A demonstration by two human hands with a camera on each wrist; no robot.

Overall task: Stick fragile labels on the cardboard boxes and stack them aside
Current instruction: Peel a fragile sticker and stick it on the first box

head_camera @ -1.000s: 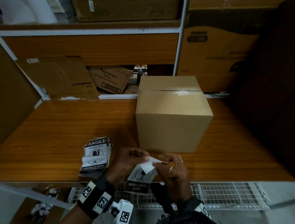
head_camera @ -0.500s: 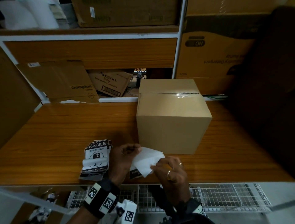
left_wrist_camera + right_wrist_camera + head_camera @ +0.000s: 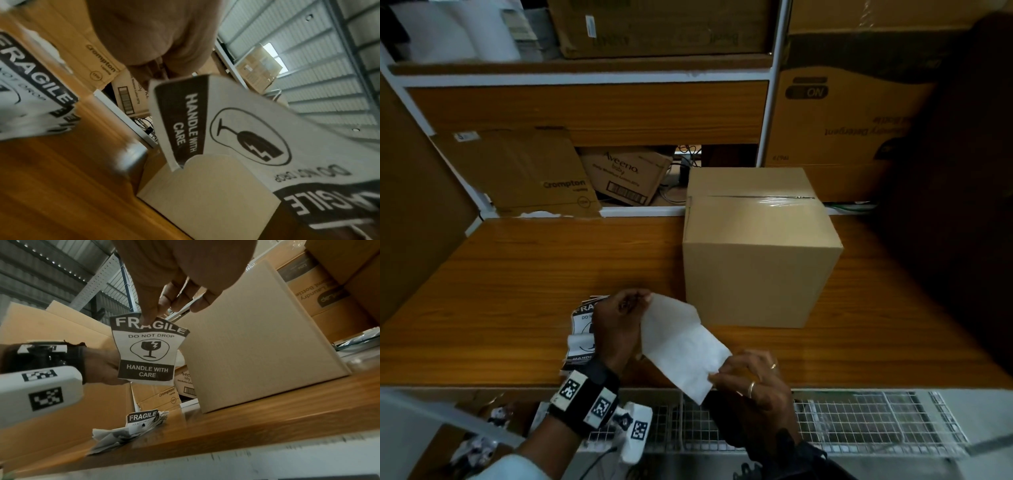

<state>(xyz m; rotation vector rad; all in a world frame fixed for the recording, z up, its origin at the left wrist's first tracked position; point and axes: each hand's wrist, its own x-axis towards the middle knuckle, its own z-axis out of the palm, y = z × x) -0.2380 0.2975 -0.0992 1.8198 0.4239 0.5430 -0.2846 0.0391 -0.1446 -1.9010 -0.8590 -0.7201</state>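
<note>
A plain taped cardboard box (image 3: 753,253) stands on the wooden table (image 3: 517,274), right of centre. In front of it both hands hold one fragile label (image 3: 681,342) stretched between them. Its white back faces the head camera. In the right wrist view the label's (image 3: 148,350) printed face shows. My left hand (image 3: 643,299) pinches the "HANDLE WITH CARE" end (image 3: 185,123) near the box. My right hand (image 3: 717,373) pinches the "FRAGILE" end (image 3: 148,322) over the table's front edge. A stack of more labels (image 3: 582,329) lies partly hidden under my left hand.
Flattened Crompton cardboard (image 3: 524,171) and an Aveeno box (image 3: 626,174) lean at the back of the table. A large printed carton (image 3: 835,113) stands behind the taped box. A wire mesh shelf (image 3: 859,418) runs below the table's front edge. A dark mass fills the right side.
The label's printed face has turned out of the head view and its white back now shows. My hands have drawn apart, left toward the box, right toward the front edge.
</note>
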